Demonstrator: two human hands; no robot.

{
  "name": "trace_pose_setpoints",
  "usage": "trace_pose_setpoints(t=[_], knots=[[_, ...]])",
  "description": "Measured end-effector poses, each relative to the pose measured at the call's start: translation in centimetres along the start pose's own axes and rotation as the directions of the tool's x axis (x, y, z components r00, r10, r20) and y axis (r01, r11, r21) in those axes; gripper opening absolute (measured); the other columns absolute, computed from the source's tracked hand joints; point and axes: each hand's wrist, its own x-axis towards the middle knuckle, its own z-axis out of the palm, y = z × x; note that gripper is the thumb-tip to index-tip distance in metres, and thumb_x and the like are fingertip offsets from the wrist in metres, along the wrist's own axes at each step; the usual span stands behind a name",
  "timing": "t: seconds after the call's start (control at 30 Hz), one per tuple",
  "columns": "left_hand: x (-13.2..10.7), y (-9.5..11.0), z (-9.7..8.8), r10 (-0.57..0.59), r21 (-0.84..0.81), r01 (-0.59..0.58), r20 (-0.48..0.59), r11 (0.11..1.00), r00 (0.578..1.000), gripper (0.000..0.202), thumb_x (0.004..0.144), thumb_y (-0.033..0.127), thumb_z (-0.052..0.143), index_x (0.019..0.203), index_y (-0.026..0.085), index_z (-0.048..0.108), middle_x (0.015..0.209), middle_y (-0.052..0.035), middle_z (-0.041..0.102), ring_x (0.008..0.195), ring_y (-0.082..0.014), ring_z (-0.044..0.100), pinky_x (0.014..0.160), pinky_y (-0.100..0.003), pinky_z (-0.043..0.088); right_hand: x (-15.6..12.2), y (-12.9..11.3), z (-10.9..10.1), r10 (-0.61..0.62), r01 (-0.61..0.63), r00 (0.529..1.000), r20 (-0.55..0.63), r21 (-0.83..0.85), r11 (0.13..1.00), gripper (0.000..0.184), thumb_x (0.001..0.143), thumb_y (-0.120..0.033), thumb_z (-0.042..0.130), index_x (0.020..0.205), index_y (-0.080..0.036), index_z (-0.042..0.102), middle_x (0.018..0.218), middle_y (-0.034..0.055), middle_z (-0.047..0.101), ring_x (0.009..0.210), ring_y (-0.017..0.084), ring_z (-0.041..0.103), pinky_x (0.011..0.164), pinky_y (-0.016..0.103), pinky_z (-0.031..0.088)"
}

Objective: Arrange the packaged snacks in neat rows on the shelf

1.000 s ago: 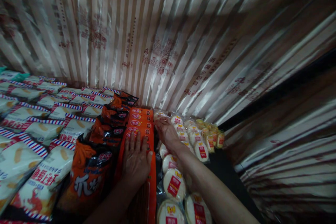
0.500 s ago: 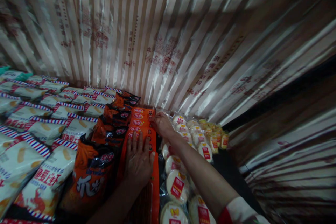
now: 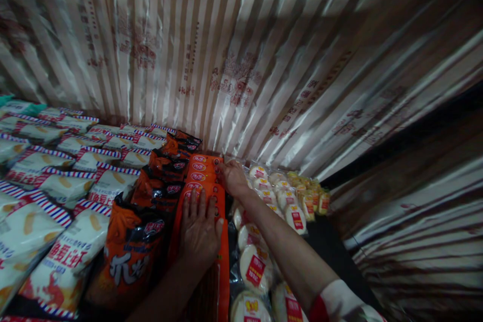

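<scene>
Orange packets (image 3: 204, 177) run lengthwise toward the curtain (image 3: 241, 50); left hand (image 3: 199, 234) lies flat, fingers together

Back wall was hung with a glossy striped sheet (image 3: 241, 60), cream and brown bands running up at a slant, with red printed characters and flower motifs (image 3: 236, 80) scattered across it. Light caught the folds in bright streaks near the top; the lower part was dim. At right a dark gap (image 3: 396, 146) split the sheet from another striped panel (image 3: 422, 241), with a bare black display surface (image 3: 328, 246) showing below it.
</scene>
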Motion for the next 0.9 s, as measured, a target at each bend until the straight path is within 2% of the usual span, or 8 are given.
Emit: trace_pose_setpoints(t=[0.23, 0.47, 0.7, 0.9], knots=[[0.11, 0.02, -0.21, 0.004, 0.009, -0.004, -0.002, 1.0, 1.0, 0.049, 0.084, 0.04, 0.048, 0.126, 0.017, 0.056, 0.139, -0.0124, 0.046, 0.133, -0.0332, 0.034, 0.111, -0.053, 0.021, 0.19, -0.14, 0.14, 0.024, -0.024, 1.0, -0.005, 0.004, 1.0, 0.021, 0.082, -0.023, 0.056, 0.101, -0.024, 0.064, 0.089, 0.0055, 0.067, 0.093, 0.021, 0.054, 0.08, 0.029, 0.033], [0.24, 0.08, -0.45, -0.007, -0.011, 0.008, 0.041, 1.0, 0.999, 0.05, 0.084, 0.041, 0.048, 0.127, 0.017, 0.056, 0.14, -0.0125, 0.045, 0.134, -0.035, 0.031, 0.109, -0.053, 0.027, 0.06, -0.28, 0.14, 0.007, -0.007, 1.0, 0.0, -0.02, 1.0, 0.02, 0.081, -0.022, 0.057, 0.099, -0.024, 0.063, 0.087, 0.0053, 0.068, 0.095, 0.022, 0.053, 0.081, 0.031, 0.032], [0.14, 0.05, -0.11, -0.016, -0.014, 0.016, 0.034, 1.0, 0.999, 0.051, 0.084, 0.039, 0.049, 0.13, 0.017, 0.052, 0.141, -0.0122, 0.044, 0.135, -0.0339, 0.029, 0.109, -0.053, 0.028, 0.14, -0.61, -0.07, 0.037, -0.035, 0.999, 0.034, -0.051, 0.998, 0.025, 0.082, -0.021, 0.055, 0.106, -0.024, 0.062, 0.09, 0.006, 0.069, 0.098, 0.023, 0.052, 0.082, 0.031, 0.031], [0.17, 0.03, 0.01, -0.027, -0.036, 0.028, 0.048, 0.999, 0.998, 0.05, 0.085, 0.044, 0.048, 0.128, 0.018, 0.054, 0.141, -0.0122, 0.043, 0.134, -0.0343, 0.031, 0.11, -0.053, 0.027, 0.23, -0.8, -0.1, 0.058, -0.054, 0.997, 0.053, -0.068, 0.996, 0.031, 0.085, -0.02, 0.052, 0.115, -0.025, 0.059, 0.092, 0.0074, 0.07, 0.1, 0.024, 0.052, 0.082, 0.033, 0.03]])
